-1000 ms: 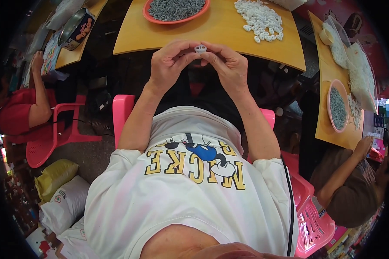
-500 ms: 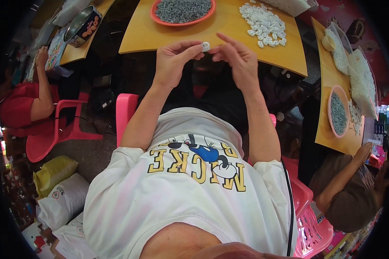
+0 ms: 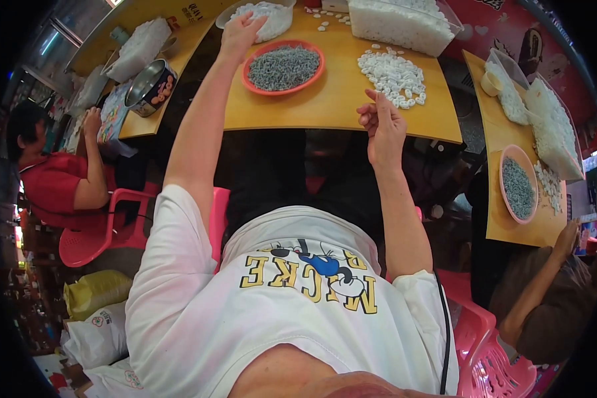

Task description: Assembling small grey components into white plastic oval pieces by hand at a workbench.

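Note:
My left hand is stretched far forward with its fingers apart, over the near side of a clear tub of small white pieces. Nothing shows in its fingers. Just right of it stands a round orange-red tray heaped with small grey screw-like parts. My right hand hovers by the near edge of a loose pile of small white oval plastic pieces. Its fingers are loosely bent and apart, with no piece visible in them.
A big clear bin of white pieces stands behind the pile on the yellow table. Another table at right holds an orange bowl of grey parts. People sit at both sides; sacks lie at left.
My hands have parted. The left moved forward to the clear tub, and the white piece it pinched is no longer seen there. The right moved slightly nearer the white pile.

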Demonstrator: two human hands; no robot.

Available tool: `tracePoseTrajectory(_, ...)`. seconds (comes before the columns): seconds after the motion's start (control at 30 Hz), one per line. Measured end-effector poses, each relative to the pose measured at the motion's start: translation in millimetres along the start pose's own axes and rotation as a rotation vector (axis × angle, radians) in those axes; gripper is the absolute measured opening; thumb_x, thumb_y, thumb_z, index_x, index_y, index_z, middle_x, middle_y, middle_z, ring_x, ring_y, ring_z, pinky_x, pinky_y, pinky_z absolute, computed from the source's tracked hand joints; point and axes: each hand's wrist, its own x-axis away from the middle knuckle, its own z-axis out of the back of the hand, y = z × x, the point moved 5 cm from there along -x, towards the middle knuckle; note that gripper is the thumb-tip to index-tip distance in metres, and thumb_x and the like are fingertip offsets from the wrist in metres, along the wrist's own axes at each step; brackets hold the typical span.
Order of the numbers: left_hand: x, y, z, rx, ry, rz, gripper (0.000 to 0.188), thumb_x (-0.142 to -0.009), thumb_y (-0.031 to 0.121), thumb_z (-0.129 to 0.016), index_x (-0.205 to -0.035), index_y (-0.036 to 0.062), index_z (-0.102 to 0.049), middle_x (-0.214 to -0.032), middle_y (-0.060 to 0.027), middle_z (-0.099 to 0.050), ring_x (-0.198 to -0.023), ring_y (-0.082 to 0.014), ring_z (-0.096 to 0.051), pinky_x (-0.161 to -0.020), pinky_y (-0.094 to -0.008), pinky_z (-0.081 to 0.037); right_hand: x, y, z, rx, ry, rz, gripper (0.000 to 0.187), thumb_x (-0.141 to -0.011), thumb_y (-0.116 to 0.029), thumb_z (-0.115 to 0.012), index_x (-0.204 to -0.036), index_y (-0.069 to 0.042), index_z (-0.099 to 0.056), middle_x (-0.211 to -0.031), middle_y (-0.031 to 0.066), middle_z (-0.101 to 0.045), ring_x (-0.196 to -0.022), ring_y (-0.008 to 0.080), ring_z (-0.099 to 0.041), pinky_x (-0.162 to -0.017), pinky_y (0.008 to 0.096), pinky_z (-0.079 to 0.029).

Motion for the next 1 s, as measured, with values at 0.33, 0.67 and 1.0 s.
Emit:
tracePoseTrajectory(0.33, 128, 26, -142, -0.362, -0.624, -0.138, 0.028, -0.076, 0.018, -0.066, -0.098, 0.0014, -0.065, -0.084, -0.0095, -0.066, -0.076, -0.0144, -0.062, -0.070, -0.0266, -0.047, -29, -64, 90, -0.186, 0.532, 0.428, 0.022, -0.089, -0.020, -0.054, -0.093, 0.001, -0.058, -0.061, 0.0008, -0.050, -0.049, 0.0042, -0.039, -0.044, 0.0169, -0.029)
tracePoseTrajectory(0.67, 139, 24, -199, -0.525, -0.468, -0.284, 0.025, -0.075, 0.020, -0.066, -0.092, 0.0018, -0.066, -0.086, -0.0144, -0.063, -0.077, -0.0242, -0.060, -0.071, -0.0333, -0.046, -33, -52, 85, -0.266, 0.513, 0.289, 0.021, -0.090, -0.017, -0.053, -0.092, 0.004, -0.057, -0.065, 0.0030, -0.050, -0.050, 0.0054, -0.038, -0.044, 0.0165, -0.031)
tracePoseTrajectory(1.0, 137, 28, -182, -0.515, -0.593, -0.087, 0.029, -0.074, 0.022, -0.065, -0.092, -0.0006, -0.066, -0.079, -0.0153, -0.064, -0.071, -0.0226, -0.061, -0.066, -0.0329, -0.047, -36, -48, 83, -0.251, 0.480, 0.273, 0.021, -0.090, -0.016, -0.053, -0.089, 0.004, -0.058, -0.063, 0.0030, -0.050, -0.049, 0.0060, -0.037, -0.044, 0.0171, -0.030)
